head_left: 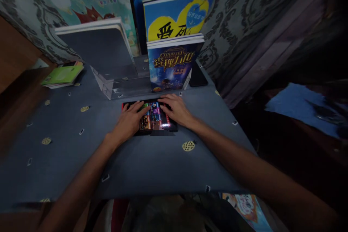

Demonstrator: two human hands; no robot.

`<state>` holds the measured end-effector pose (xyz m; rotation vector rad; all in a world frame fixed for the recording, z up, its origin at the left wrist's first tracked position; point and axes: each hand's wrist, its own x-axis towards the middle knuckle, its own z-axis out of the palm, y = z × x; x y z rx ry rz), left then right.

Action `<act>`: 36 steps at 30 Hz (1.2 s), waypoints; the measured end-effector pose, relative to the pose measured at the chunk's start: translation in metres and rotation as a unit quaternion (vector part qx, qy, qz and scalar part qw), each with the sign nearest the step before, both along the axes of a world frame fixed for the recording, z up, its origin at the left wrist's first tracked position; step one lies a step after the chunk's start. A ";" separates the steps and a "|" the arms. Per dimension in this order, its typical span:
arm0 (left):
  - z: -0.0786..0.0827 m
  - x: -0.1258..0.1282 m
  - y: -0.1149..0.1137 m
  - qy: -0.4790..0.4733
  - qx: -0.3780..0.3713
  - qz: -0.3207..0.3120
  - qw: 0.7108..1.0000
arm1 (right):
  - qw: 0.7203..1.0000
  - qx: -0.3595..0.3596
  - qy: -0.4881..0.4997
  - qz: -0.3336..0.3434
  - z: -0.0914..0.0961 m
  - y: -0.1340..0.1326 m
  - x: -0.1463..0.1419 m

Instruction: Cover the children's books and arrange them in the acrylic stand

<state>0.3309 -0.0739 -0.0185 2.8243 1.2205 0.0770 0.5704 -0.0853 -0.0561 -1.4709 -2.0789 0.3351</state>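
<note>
A flat dark box (pixel 155 116) printed with small colourful pictures lies on the grey tablecloth (pixel 152 166), a red edge showing at its left. My left hand (pixel 129 119) rests over the box's left part, fingers stretched out and apart. Over its right part lies my right hand (pixel 176 109), its fingers also extended, with the thumb apart from them. Both hands touch or nearly touch the top and cover some of it. Light glares off the lower right, and a blurred patch hides part of the near edge.
Just behind stand several upright books (pixel 174 61) and a dark grey book or folder (pixel 100 50) in a clear stand (pixel 104 83). A green booklet pile (pixel 63 74) sits at left. Behind the books at right lies a black flat object (pixel 199 78). Patterned wall (pixel 236 18) borders the table.
</note>
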 end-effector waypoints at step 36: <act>-0.003 -0.005 -0.064 0.005 0.065 -0.057 0.996 | 0.980 0.064 -0.127 -0.137 0.006 -0.151 -0.002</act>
